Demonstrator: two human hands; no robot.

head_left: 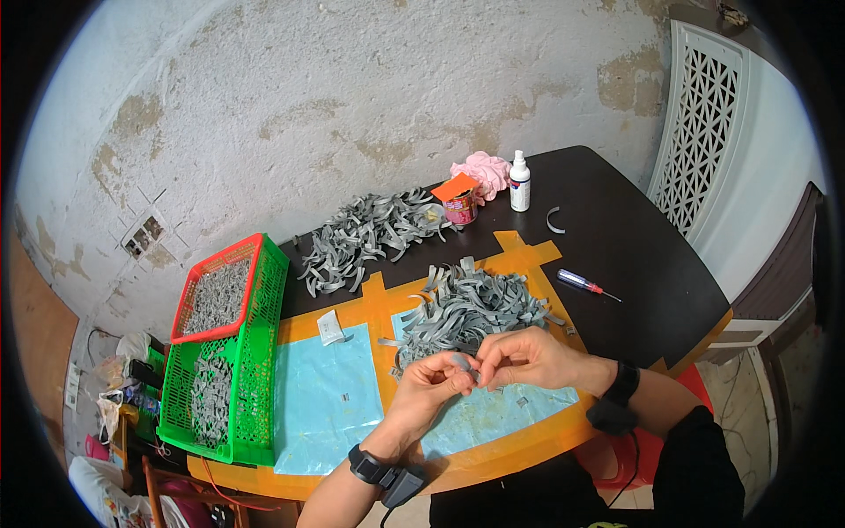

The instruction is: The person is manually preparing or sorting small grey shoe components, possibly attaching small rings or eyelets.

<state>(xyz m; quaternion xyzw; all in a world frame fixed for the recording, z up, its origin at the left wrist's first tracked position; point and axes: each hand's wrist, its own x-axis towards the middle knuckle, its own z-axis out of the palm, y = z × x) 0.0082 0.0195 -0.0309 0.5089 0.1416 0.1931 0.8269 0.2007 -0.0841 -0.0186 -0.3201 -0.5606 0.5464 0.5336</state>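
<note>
My left hand (pixel 433 385) and my right hand (pixel 532 359) meet over the near part of the table, fingertips almost touching. Pinched in the left fingers is a small grey strip (pixel 461 362), mostly covered by them. The right thumb and forefinger close at its edge; whether they grip it too is hidden. Just beyond both hands lies a loose heap of grey curved strips (pixel 480 304). Under them a light blue sheet (pixel 330 405) is fixed down with orange tape (pixel 376 330). Tiny grey pieces (pixel 522 401) lie scattered on the sheet.
A second heap of grey strips (pixel 361 242) lies farther back. At left, a red basket (pixel 257 290) rests on a green basket (pixel 239 440), both holding small grey pieces. A tin (pixel 460 209), pink cloth (pixel 484 172), white bottle (pixel 520 187) and screwdriver (pixel 585 283) stand or lie toward the right.
</note>
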